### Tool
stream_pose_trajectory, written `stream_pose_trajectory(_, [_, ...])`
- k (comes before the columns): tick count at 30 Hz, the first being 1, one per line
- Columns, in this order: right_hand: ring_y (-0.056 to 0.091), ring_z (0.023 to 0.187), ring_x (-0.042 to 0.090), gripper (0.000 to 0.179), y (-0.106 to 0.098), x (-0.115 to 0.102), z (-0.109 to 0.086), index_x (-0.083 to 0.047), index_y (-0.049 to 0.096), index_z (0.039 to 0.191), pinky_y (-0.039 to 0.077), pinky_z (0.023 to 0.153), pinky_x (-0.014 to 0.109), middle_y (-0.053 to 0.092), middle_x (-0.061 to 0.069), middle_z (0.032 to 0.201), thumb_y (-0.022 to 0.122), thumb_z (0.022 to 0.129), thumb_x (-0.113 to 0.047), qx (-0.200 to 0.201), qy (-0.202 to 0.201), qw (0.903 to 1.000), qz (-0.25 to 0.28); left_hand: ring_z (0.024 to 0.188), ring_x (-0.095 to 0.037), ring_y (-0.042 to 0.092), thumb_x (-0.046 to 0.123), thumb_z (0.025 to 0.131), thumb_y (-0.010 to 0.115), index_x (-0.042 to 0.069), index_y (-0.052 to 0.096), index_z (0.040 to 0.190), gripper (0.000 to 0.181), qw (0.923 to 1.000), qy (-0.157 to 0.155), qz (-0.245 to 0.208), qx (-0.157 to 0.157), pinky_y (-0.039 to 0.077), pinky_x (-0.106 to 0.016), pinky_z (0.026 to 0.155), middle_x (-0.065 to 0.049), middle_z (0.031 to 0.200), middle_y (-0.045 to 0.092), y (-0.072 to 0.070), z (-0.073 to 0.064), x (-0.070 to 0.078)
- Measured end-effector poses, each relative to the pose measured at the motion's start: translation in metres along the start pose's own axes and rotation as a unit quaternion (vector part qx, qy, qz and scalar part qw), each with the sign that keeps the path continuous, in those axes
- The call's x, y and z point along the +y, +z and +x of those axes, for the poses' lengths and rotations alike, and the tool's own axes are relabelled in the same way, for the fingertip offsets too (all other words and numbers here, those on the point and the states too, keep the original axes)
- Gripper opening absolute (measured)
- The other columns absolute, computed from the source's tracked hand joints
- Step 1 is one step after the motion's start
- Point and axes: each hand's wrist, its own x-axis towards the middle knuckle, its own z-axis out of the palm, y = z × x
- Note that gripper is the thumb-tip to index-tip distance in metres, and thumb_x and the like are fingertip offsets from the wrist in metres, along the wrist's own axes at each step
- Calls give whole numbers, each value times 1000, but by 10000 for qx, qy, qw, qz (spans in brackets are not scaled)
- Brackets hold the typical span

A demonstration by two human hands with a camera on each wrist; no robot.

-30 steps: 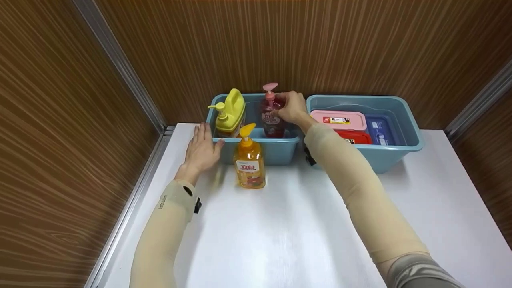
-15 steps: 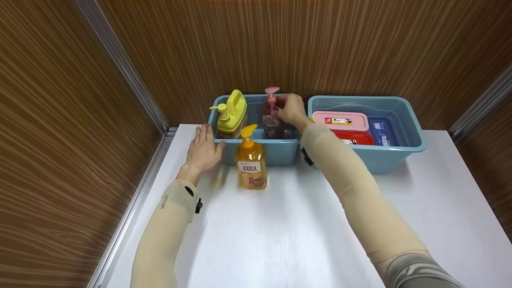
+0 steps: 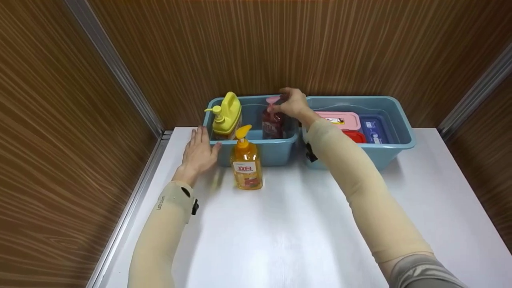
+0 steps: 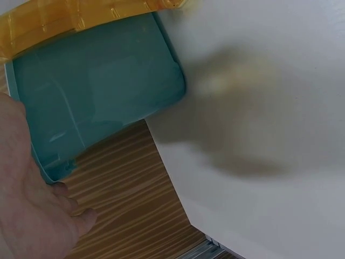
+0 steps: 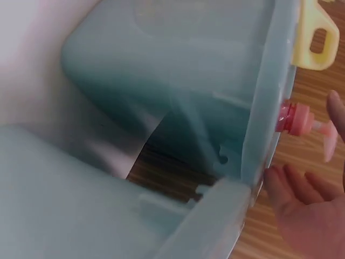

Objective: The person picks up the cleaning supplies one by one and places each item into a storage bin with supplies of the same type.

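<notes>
In the head view my left hand [image 3: 198, 154] rests with straight fingers at the left end of the left blue bin [image 3: 276, 154]. The same bin holds a dark red pump bottle [image 3: 273, 126], upright, and a yellow pump jug [image 3: 227, 118] with a handle. My right hand [image 3: 294, 104] hovers by the red bottle's pink pump. From the right wrist, the pump head [image 5: 299, 118] shows between thumb and fingers, which are spread apart from it. An orange pump bottle [image 3: 246, 168] stands on the table just in front of the bin.
A second blue bin [image 3: 384, 156] stands to the right, holding a pink-lidded box [image 3: 348, 120], a red one [image 3: 356, 137] and a dark blue one [image 3: 376, 130]. Wood-grain panels [image 3: 240, 48] close off the back and sides of the white table [image 3: 248, 240].
My right hand has let go of the red bottle and risen to its pump. The bottle sits a little lower in the bin. My left hand stays at the bin's end.
</notes>
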Motion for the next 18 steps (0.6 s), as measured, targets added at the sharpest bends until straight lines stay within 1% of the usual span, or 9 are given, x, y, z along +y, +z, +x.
stream_pose_trajectory(4, [64,144,27,75,-6,1,-3,-14,61,161,49,132,45,68,9,157,94,94,-26,17,-33,9987,507,177,-51,6,54,119,36,-8,5,177,90,10000,-7,15,11,15,-63,145,-31,188,2,-1,0,-1])
stream_pose_trajectory(8, [64,144,27,69,-8,2,-5,-15,64,158,49,132,44,69,8,156,93,96,-24,62,-11,9970,768,177,-50,6,53,119,36,-7,5,177,90,10000,-5,7,25,15,-63,145,-30,188,1,-2,1,0])
stream_pose_trajectory(12, [65,141,26,62,-8,3,-7,-16,68,154,50,131,44,70,8,153,92,97,-23,93,-10,9961,877,177,-50,6,54,119,36,-7,4,177,90,10000,-3,14,21,15,-63,145,-30,188,1,-2,1,1])
stream_pose_trajectory(15, [65,139,25,58,-8,4,-8,-18,71,151,51,130,43,72,8,151,91,97,-23,93,-43,9963,856,177,-50,7,54,119,35,-7,5,177,90,10000,12,13,14,15,-63,145,-30,188,1,-2,2,2])
stream_pose_trajectory(18, [66,138,25,57,-8,5,-8,-17,71,151,51,130,44,73,8,149,91,97,-23,81,-108,9967,806,177,-50,6,54,119,35,-7,4,177,90,10000,13,-3,-4,15,-63,145,-30,188,1,-1,3,3])
